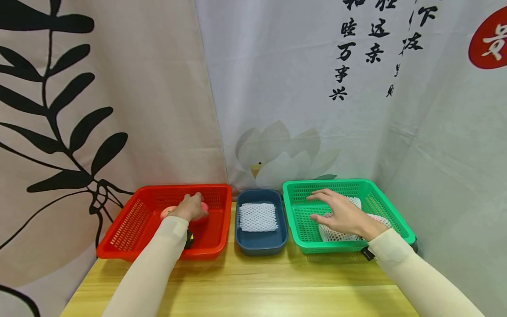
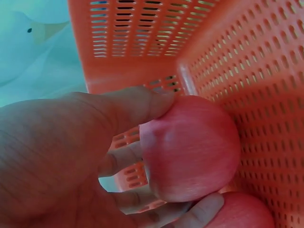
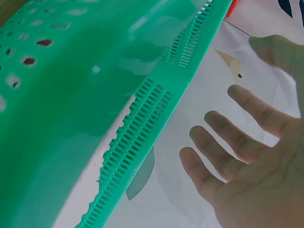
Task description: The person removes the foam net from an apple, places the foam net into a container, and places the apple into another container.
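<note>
Inside the red basket [image 1: 166, 254], my left hand [image 1: 188, 208] grips a pinkish-red apple [image 2: 192, 147]. The thumb lies over its upper side, and the fingers curl around from below. A second apple [image 2: 244, 213] touches the fingertips, partly cut off by the frame's lower edge. My right hand [image 1: 342, 213] hovers over the green basket [image 1: 303, 224] with its fingers spread and nothing in it. Beneath that hand are several white foam-netted things [image 1: 336, 235], partly hidden by the hand and forearm.
Between the baskets stands a small blue tray [image 1: 261, 248] with a flat white foam net [image 1: 259, 217] lying in it. All three containers stand on a wooden table [image 1: 253, 286]. A printed cloth [image 1: 277, 88] hangs close behind them.
</note>
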The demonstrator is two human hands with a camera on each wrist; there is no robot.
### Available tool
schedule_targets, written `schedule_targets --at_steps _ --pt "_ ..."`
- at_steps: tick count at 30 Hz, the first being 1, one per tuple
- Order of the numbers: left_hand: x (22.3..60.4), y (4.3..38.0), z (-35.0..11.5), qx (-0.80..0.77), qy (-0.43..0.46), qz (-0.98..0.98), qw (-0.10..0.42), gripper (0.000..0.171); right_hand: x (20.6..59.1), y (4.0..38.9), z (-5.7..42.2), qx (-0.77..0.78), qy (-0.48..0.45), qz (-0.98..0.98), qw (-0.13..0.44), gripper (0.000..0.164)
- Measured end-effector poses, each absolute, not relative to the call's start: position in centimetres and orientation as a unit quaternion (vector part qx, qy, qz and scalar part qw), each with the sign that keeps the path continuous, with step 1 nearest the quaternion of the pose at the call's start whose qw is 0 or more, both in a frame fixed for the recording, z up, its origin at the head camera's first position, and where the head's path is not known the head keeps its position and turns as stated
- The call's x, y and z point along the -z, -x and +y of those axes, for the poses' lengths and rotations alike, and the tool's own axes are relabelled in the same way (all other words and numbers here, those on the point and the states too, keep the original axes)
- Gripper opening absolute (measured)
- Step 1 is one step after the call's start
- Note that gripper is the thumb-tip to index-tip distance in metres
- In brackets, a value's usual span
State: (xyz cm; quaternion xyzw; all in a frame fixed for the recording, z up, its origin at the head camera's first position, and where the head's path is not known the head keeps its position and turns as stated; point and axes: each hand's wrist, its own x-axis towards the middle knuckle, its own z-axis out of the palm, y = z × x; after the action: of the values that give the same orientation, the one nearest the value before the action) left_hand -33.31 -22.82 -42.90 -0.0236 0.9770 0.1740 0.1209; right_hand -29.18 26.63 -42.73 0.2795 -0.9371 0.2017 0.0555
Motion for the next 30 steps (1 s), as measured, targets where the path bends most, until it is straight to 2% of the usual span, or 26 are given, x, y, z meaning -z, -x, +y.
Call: schedule_targets --at_steps 6,13,25,30 --pt "42.2 32.9 -23.0 -0.173 0.023 0.978 0.118 0.075 42.5 29.4 27.1 -0.194 -0.279 -0.939 0.061 0.057" --pt "41.3 32.2 -22.6 -0.165 0.011 0.981 0.101 0.06 42.9 29.4 27.6 -0.197 -0.266 -0.942 0.053 0.058" --pt "40.5 31.1 -20.4 -0.138 -0.017 0.989 0.054 0.07 43.1 29.5 28.1 -0.196 -0.26 -0.944 0.044 0.062" --pt "40.0 30.2 -18.8 -0.142 -0.032 0.989 0.03 0.067 43.1 29.6 28.3 -0.192 -0.254 -0.947 0.044 0.065"
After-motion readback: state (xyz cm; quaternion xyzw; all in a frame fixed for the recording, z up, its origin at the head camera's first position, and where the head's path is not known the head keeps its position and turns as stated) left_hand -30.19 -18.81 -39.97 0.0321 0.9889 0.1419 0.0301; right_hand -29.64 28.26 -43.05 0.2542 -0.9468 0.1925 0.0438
